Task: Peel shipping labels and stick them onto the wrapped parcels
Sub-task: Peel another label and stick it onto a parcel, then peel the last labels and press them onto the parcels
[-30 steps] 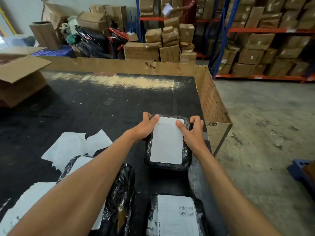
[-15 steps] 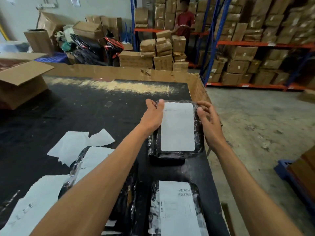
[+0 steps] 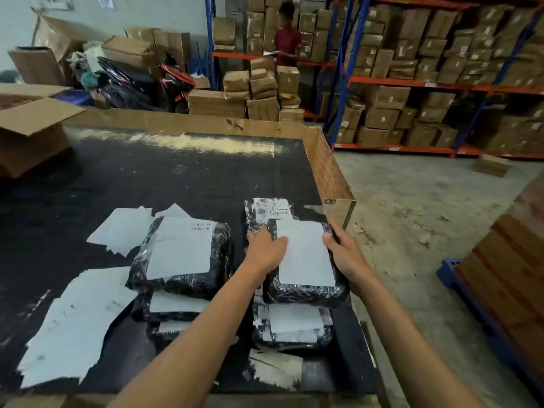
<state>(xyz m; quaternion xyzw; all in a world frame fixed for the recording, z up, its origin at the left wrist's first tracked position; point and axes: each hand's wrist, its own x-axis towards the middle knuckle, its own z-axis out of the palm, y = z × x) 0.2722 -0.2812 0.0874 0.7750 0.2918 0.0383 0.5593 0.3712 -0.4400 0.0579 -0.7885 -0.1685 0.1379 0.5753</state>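
Note:
I hold a black wrapped parcel [image 3: 306, 293] with a white shipping label [image 3: 306, 254] on its top. My left hand [image 3: 265, 251] grips its left edge with the thumb on the label. On the right edge my right hand [image 3: 346, 254] curls round the wrap. The parcel rests on a stack of labelled parcels [image 3: 294, 325] at the table's right side. Another labelled parcel [image 3: 269, 212] lies just beyond it. To the left stands a second stack topped by a labelled parcel [image 3: 182, 254].
Loose white backing sheets [image 3: 76, 325] lie on the black table [image 3: 147, 178], which has a cardboard rim [image 3: 326, 169]. An open carton [image 3: 29, 134] sits at the far left. A person in red [image 3: 287, 39] stands by shelves of boxes [image 3: 426, 83]. Concrete floor lies right.
Both hands have carried the labelled parcel back toward me from the table's middle and set it on the right stack. The view has tilted down, showing more parcels.

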